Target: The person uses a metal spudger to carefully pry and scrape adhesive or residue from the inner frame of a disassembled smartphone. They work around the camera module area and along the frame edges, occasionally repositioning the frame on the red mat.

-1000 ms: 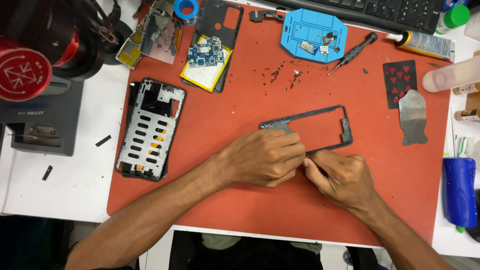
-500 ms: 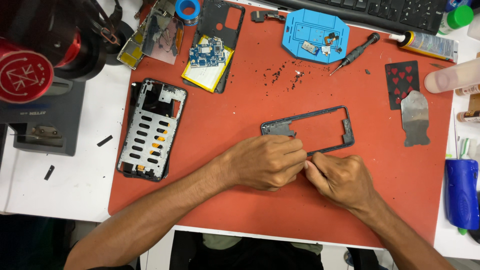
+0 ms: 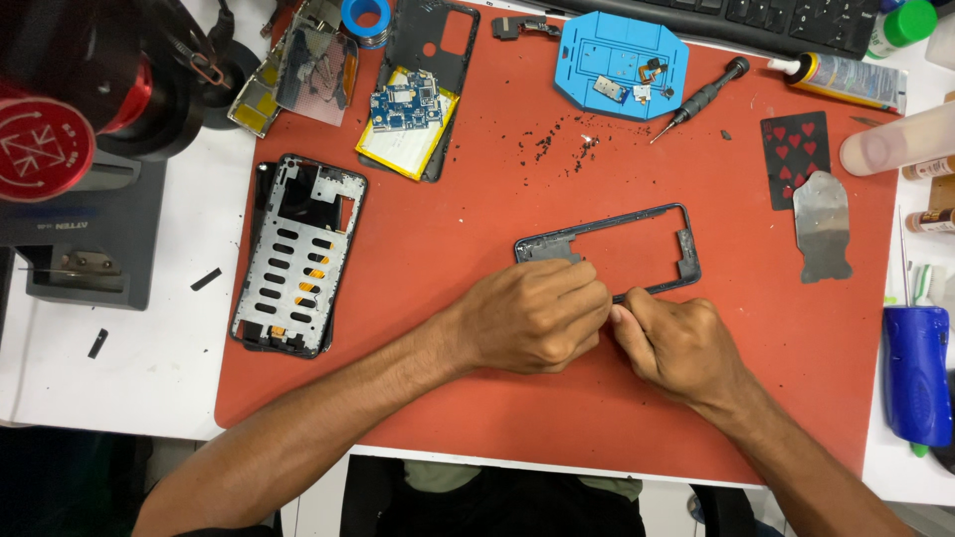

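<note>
A thin black phone frame (image 3: 684,249) lies on the red work mat (image 3: 477,249), its near edge covered by my hands. My left hand (image 3: 532,316) is curled over the frame's near left corner, fingers pinched on its edge. Right beside it, my right hand (image 3: 676,343) is closed in a fist with its fingertips pressed to the frame's near edge; whether it holds a small tool is hidden.
A metal phone chassis (image 3: 298,254) lies at the mat's left edge. Circuit board on a yellow battery (image 3: 406,119), blue jig tray (image 3: 622,65), screwdriver (image 3: 701,97), playing card (image 3: 796,154), metal scraper (image 3: 824,224), glue tube (image 3: 846,78) and black debris (image 3: 547,149) sit farther back. A blue tool (image 3: 915,373) lies right.
</note>
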